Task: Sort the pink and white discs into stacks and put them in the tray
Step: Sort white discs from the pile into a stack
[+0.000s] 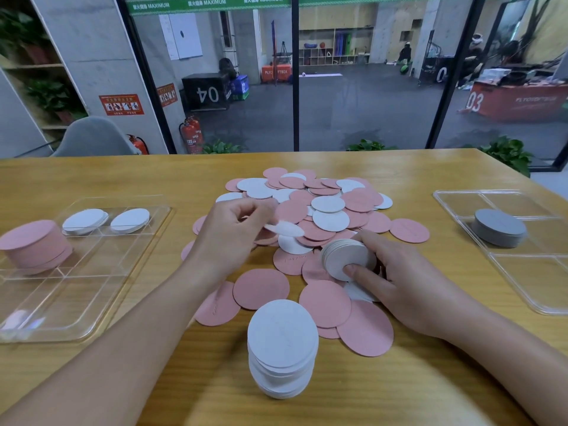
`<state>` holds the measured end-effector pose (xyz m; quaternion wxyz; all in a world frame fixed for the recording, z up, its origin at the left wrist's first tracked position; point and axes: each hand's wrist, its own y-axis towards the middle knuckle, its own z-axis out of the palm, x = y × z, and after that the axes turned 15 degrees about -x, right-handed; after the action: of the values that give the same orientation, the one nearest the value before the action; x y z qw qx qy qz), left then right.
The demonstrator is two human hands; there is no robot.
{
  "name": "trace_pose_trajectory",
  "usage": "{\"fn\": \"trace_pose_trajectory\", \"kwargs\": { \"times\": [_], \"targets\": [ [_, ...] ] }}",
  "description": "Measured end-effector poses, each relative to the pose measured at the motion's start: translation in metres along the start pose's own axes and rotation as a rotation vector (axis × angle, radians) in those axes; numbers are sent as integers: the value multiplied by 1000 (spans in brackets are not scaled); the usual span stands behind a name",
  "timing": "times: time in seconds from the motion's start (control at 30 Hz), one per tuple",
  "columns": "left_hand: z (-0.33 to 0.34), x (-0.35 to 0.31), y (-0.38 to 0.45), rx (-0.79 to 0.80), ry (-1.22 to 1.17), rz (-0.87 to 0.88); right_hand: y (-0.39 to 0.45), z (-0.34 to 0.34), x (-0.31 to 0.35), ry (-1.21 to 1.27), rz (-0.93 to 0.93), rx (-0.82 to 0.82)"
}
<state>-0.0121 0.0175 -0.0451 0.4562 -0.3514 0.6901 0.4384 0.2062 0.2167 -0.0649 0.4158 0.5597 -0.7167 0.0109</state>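
A loose heap of pink and white discs (310, 207) covers the middle of the wooden table. My left hand (233, 235) pinches a single white disc (285, 229) just above the heap. My right hand (396, 281) grips a small stack of white discs (347, 258), thumb across its face, tilted on edge over the pink discs. A tall stack of white discs (282, 348) stands near the front edge. The clear tray (76, 302) at the left holds a pink stack (35, 242) and two short white stacks (86, 221) (130, 219).
A second clear tray (522, 272) at the right holds a grey stack of discs (499, 227). A grey chair (92, 136) stands behind the table's far left edge. A glass wall runs behind the table.
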Motion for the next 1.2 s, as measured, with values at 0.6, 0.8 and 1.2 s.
{"fn": "trace_pose_trajectory", "kwargs": {
  "times": [0.6,0.8,1.2],
  "targets": [
    [23,-3,-25,318,-53,78,-1,1,3,7,-9,-25],
    [28,-5,-32,377,3,137,0,4,2,-7,-37,-22],
    [16,18,-10,163,735,279,0,4,-1,9,-21,-10]
  ]
}}
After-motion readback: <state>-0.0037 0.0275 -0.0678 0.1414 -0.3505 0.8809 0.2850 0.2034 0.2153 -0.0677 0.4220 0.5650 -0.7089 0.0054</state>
